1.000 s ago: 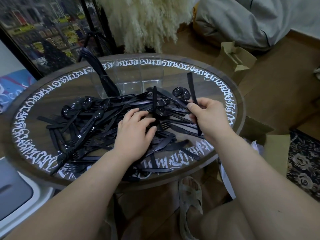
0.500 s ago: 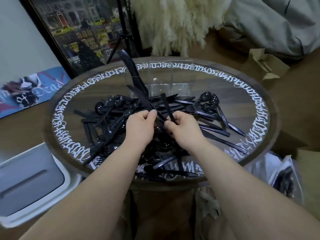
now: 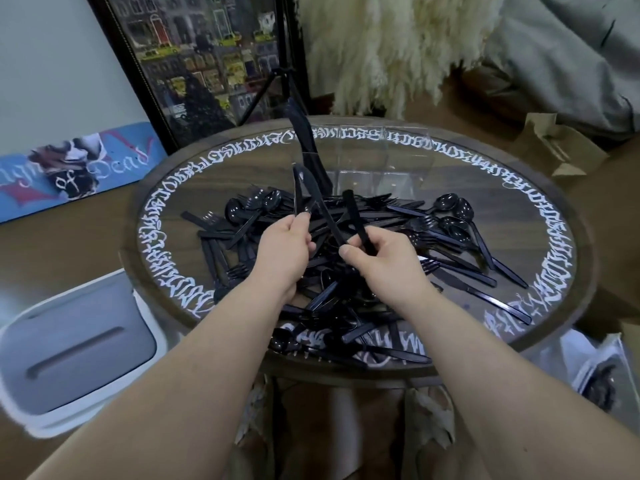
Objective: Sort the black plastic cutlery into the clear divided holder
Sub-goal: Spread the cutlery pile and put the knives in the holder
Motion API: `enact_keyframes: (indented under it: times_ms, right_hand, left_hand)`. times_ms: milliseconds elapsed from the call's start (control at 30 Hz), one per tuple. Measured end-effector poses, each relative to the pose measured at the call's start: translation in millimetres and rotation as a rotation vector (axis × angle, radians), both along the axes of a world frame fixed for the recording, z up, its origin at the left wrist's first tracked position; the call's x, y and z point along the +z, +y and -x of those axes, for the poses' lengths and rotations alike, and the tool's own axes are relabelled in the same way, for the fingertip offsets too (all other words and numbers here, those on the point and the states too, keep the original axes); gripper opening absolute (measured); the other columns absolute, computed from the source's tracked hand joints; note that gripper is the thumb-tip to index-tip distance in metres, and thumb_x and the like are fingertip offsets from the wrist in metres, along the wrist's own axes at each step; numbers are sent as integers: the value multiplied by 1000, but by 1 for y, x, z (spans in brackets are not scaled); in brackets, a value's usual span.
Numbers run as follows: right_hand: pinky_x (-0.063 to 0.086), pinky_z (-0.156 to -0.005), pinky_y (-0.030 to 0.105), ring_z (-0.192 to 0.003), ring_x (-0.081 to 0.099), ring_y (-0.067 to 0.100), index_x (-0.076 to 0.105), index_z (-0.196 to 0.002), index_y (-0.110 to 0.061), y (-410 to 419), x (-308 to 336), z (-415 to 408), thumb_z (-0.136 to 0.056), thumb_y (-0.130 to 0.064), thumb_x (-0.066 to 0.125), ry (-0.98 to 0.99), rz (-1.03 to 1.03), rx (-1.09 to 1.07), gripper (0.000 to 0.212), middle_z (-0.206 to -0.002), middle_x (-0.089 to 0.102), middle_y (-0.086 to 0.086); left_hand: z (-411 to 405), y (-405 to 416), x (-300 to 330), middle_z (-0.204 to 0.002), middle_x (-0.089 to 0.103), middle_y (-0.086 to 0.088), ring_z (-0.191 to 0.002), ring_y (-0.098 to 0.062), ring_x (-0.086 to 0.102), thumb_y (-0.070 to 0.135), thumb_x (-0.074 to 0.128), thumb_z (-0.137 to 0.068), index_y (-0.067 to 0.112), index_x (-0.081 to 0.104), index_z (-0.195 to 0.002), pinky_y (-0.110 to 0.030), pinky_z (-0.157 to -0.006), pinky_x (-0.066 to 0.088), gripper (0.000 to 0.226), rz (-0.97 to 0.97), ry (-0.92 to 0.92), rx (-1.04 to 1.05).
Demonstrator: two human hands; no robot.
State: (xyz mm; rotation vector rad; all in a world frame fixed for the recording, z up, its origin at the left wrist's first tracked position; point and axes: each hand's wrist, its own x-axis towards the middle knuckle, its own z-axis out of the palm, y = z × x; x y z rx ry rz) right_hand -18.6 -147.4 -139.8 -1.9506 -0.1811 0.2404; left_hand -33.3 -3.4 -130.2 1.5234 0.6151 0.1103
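Two bare forearms enter from about five and seven o'clock, with no sleeve, watch or bracelet on either. The left hand (image 3: 284,250) and the right hand (image 3: 382,259) wear no gloves or rings; their fingernails look short and unpainted.

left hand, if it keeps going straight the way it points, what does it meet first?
Probably the black cutlery standing in the clear divided holder. The left hand points up-table at it, holding a black knife. Depth is unclear.

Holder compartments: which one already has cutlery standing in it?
The leftmost compartment of the clear holder: black knives stand in it, leaning left. The compartments to its right look empty.
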Motion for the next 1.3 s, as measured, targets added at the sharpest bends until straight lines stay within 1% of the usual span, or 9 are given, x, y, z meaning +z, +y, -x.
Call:
enact_keyframes:
  times_ms: [233, 333, 433, 533, 767, 867, 967, 1167, 1300]
  right_hand:
    - [41, -57, 23, -54, 47, 7, 58, -66, -17, 8, -2, 5, -80, -22, 73, -53, 156, 150, 21, -57, 52, -10]
    - [41, -57, 24, -53, 46, 5, 58, -64, -17, 9, 0, 4, -79, -25, 74, -59, 168, 189, 24, -56, 52, -10]
    - [40, -57, 23, -52, 47, 3, 63, -68, -16, 10, 5, -2, -82, -31, 71, -29, 6, 55, 22, -55, 54, -12]
    - [38, -57, 23, -50, 47, 1, 67, -73, -22, 10, 13, -11, -88, -30, 65, 20, -212, -122, 17, -60, 60, -12]
    - [36, -47, 21, -44, 42, 6, 64, -78, -17, 15, 17, -18, -87, -2, 63, 129, -401, -118, 17, -48, 53, -11]
    - [34, -46, 22, -45, 40, 8, 64, -78, -17, 17, 15, -20, -85, -2, 65, 154, -452, -72, 16, -61, 57, -1]
    - [34, -46, 22, -45, 40, 7, 64, -81, -14, 17, 13, -21, -84, -3, 67, 140, -448, -67, 12, -59, 56, -3]
    - [39, -48, 16, -45, 46, 2, 61, -80, -13, 18, 15, -17, -85, -7, 68, 72, -368, -100, 11, -56, 55, -9]
    - [41, -52, 27, -56, 47, 13, 50, -88, -18, 11, 15, -23, -93, -10, 43, 122, -324, -155, 12, -73, 55, 3]
  left_hand:
    - [3, 2, 2, -72, 60, 5, -46, 1, 45, 24, 60, -91, 17, 68, -91, -13, -48, 35, 10, -8, -30, -78]
    - [3, 3, 4, -66, 60, 5, -42, 1, 44, 17, 60, -91, 20, 63, -78, -15, -49, 38, 14, -11, -47, -87]
    - [5, 4, 5, -62, 62, 6, -59, -11, 54, 17, 63, -89, 18, 66, -78, -38, -68, 52, 12, -40, -38, -123]
    - [9, 6, 5, -73, 68, 4, -70, -11, 59, 18, 63, -88, 17, 68, -81, -32, -78, 52, 9, -138, -22, -260]
    - [12, 2, 8, -75, 64, 0, -52, -4, 52, 40, 45, -98, 15, 66, -90, -17, -52, 41, 35, -143, 88, -414]
    - [9, 3, 8, -75, 64, 1, -66, -8, 54, 46, 32, -101, 13, 67, -99, -22, -67, 43, 48, -183, 95, -369]
    - [9, 4, 8, -65, 56, 3, -65, -11, 48, 45, 30, -102, 9, 67, -102, -24, -67, 40, 51, -168, 82, -414]
    - [8, 2, 8, -56, 38, 7, -46, -8, 34, 39, 36, -101, 18, 55, -94, -20, -47, 31, 30, -146, 81, -522]
    - [4, 11, 8, -62, 43, 5, -49, -10, 35, 26, 38, -100, 21, 40, -80, -25, -46, 29, 20, -260, 28, -446]
